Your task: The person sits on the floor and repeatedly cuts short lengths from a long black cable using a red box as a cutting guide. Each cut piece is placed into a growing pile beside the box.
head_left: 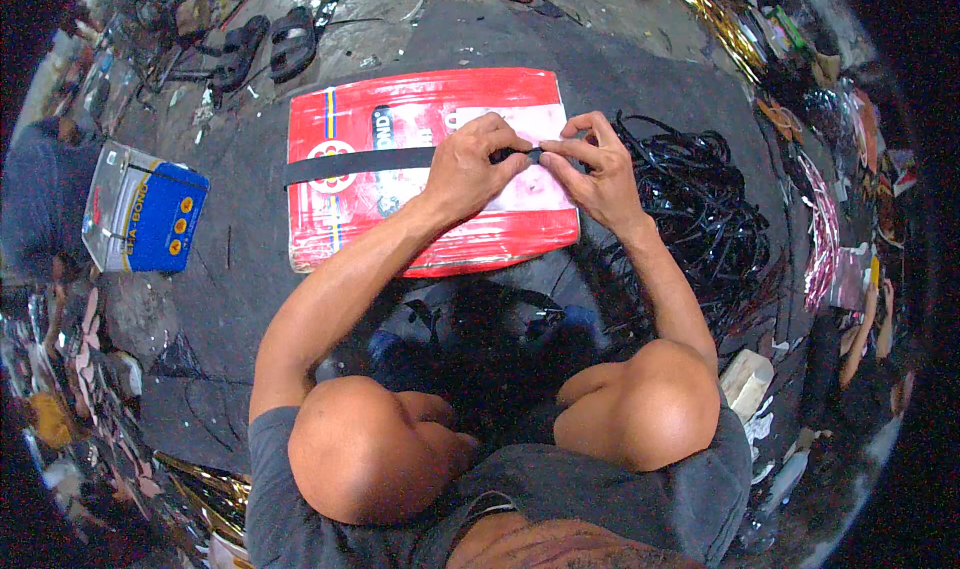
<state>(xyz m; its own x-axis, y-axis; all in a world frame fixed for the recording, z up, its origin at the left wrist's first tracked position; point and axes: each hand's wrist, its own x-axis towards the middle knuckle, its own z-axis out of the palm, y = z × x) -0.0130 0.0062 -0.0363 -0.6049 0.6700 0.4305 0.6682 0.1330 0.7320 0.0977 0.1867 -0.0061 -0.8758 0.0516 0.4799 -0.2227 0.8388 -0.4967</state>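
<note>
A red rectangular can (pixel 430 244) with white patches lies flat on the dark ground in front of my knees. Across its upper face runs a flat black strap (pixel 385 161), which passes under my left hand. My left hand (pixel 472 167) pinches the strap with thumb and fingers above the can's right half. Fingertip to fingertip with it, my right hand (pixel 597 172) grips a small dark bit of the same strap near the can's right edge. The fingers partly hide how the strap is folded or joined there.
Tangled black strips (pixel 695 199) are heaped right of the can. On the left stands a blue and clear container (pixel 165 214), with a person in dark clothing (pixel 45 204) beyond it. Sandals (pixel 293 44) lie at the far left; gold strips (pixel 715 19) and pink strips (pixel 822 234) on the right.
</note>
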